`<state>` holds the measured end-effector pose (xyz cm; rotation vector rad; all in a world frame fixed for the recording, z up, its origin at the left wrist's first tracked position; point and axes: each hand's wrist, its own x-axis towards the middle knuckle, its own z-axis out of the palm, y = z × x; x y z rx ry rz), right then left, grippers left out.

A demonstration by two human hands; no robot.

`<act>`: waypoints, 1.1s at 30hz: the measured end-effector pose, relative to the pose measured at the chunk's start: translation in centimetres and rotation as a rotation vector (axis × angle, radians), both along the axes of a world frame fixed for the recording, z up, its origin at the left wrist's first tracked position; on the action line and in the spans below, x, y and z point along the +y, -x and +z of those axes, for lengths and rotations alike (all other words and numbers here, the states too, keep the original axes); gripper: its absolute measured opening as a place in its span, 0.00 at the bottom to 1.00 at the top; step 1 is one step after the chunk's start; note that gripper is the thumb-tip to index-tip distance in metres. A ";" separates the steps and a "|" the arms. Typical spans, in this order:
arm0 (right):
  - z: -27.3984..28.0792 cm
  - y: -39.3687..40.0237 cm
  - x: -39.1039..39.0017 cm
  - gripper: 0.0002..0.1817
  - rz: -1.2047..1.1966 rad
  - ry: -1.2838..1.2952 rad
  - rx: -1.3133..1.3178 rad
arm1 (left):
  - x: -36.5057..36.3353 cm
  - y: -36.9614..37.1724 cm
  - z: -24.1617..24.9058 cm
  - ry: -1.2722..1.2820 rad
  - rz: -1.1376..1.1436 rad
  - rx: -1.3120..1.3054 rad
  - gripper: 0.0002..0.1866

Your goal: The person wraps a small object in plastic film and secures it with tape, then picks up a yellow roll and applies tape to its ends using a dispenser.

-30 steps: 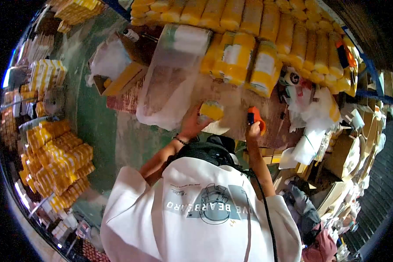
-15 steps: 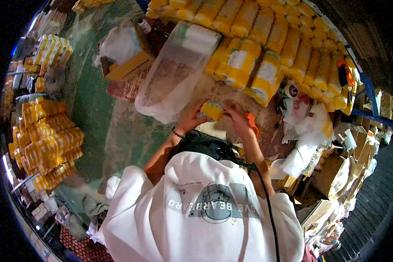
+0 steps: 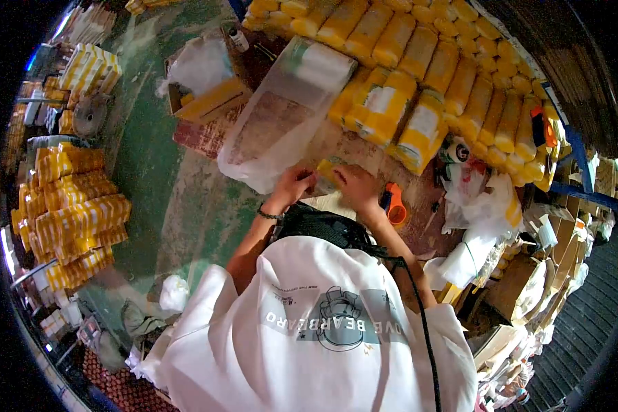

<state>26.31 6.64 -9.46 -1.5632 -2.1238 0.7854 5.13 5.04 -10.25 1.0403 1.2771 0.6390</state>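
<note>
A small yellow packet (image 3: 327, 168) lies at the table's near edge, largely covered by my right hand (image 3: 357, 185), whose fingers are bent over it. To its left is my left hand (image 3: 295, 187), fingers curled together, with a dark bracelet at the wrist. Whatever those fingers pinch is too small to make out. Just right of my right hand sits an orange tape dispenser (image 3: 395, 206). A long clear plastic bag (image 3: 275, 113) is spread flat beyond my left hand, its near end close to the fingers.
Yellow wrapped rolls (image 3: 419, 55) are piled along the far side, with several yellow-and-white packs (image 3: 384, 103) in front. A cardboard box (image 3: 216, 99) holding white plastic stands at the left. Crumpled plastic bags (image 3: 477, 199) lie right. Stacked yellow packs (image 3: 75, 206) stand on the left floor.
My left hand has come away from the yellow packet and curled up to its left. My right hand has moved left over the packet, leaving the tape dispenser more exposed.
</note>
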 end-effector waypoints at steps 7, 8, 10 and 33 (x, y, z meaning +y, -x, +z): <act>0.6 -0.4 -0.9 0.13 0.258 -0.214 -0.034 | 2.1 0.0 1.5 -0.032 0.059 -0.314 0.10; 1.1 -0.6 -0.9 0.13 0.248 -0.214 -0.037 | 2.4 -0.2 1.5 -0.013 0.054 -0.359 0.09; 2.3 -0.8 -0.9 0.15 0.299 -0.277 0.013 | 3.1 -0.3 0.1 -0.001 0.033 -0.396 0.09; -7.1 -2.4 1.5 0.08 -0.530 0.542 0.666 | -1.4 2.3 -2.9 -0.385 -0.222 0.139 0.08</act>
